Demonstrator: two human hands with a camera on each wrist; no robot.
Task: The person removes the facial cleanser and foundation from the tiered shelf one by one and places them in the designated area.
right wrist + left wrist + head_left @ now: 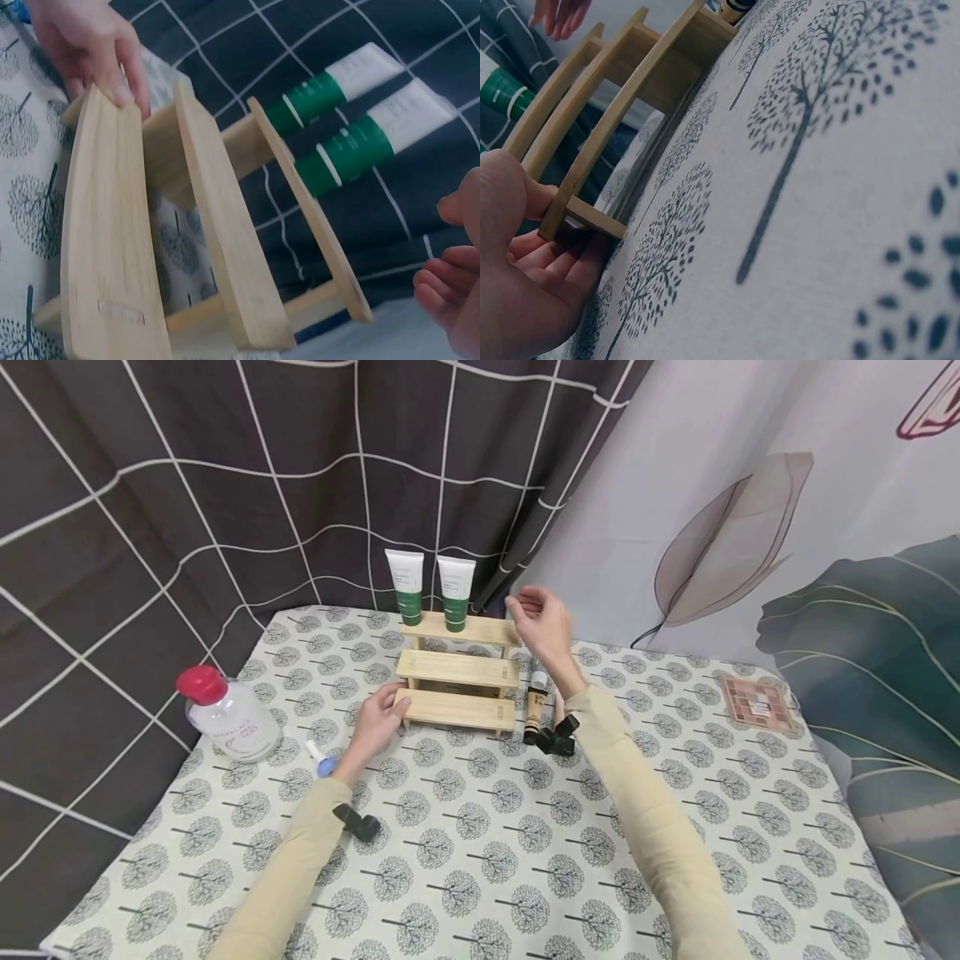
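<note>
A three-step wooden display rack (457, 668) stands on the tree-print cloth. My left hand (377, 722) grips the left end of its lowest step, thumb on top and the other fingers underneath in the left wrist view. Two white-and-green squeeze tubes, a left one (406, 587) and a right one (455, 593), stand cap down on the top step. My right hand (546, 627) is raised beside the right end of that step, fingers loosely bent and holding nothing. In the right wrist view, the right hand (457, 277) is apart from the tubes and the rack.
Right of the rack lies a tan tube with a black cap (535, 710), beside other items partly hidden by my right arm. A clear bottle with a red top (240, 727) and a small white-and-blue item (322, 762) are on the left. A palette (759, 704) lies far right. Dark curtain (300, 510) hangs behind.
</note>
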